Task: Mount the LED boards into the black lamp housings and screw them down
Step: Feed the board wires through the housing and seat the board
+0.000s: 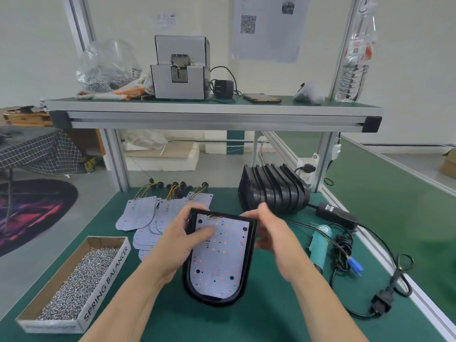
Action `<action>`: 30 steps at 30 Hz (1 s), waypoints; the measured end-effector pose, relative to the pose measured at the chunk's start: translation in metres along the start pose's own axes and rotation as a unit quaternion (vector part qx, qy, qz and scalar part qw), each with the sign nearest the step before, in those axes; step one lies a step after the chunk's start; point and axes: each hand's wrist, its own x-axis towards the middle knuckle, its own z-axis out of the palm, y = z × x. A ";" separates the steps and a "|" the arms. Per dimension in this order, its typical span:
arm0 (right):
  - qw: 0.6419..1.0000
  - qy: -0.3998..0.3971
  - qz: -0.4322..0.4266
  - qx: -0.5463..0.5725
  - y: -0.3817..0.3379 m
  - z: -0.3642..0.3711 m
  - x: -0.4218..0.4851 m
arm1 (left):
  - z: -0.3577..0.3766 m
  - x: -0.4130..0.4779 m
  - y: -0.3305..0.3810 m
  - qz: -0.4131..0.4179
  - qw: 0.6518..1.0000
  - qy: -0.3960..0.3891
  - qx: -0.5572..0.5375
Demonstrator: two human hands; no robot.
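Over the green worktop (246, 324), near its middle, holds a black lamp housing (249, 257) tilted, LED board (217, 262) seated inside. Grips with left hand (177, 233), fingers (183, 215) round the left edge, thumb pressing the board. Clasps the right rim with right hand (269, 230).

The one view, worn on the head, looks forward and down at the surface (246, 324), close over the left hand (177, 235) and right hand (269, 230) gripping the housing (251, 255) (wide-angle, so the shelf (212, 112) and far wall (37, 45) show too).

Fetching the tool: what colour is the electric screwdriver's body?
Teal plastic electric screwdriver body, clearest in head view.
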 end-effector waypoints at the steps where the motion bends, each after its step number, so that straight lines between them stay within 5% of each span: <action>1: 0.998 -0.006 0.005 0.055 0.001 -0.007 0.003 | -0.005 0.000 0.001 0.000 1.000 -0.021 -0.003; 8: 0.948 -0.183 -0.042 -0.255 0.026 0.000 0.011 | -0.021 -0.003 0.000 -0.029 0.980 -0.149 -0.129; 12: 0.949 -0.155 -0.048 -0.271 0.022 0.004 0.014 | -0.028 -0.002 -0.007 -0.047 0.971 -0.133 -0.193; 16: 0.957 -0.239 0.022 -0.162 0.006 0.005 0.006 | -0.039 -0.001 -0.021 -0.063 0.962 -0.090 -0.249; 21: 0.948 -0.247 0.036 -0.196 0.009 0.004 0.007 | -0.042 0.000 -0.037 -0.077 0.945 -0.052 -0.312; 30: 0.945 -0.160 -0.014 -0.283 -0.001 0.009 0.015 | -0.044 -0.011 -0.062 -0.125 0.937 0.032 -0.325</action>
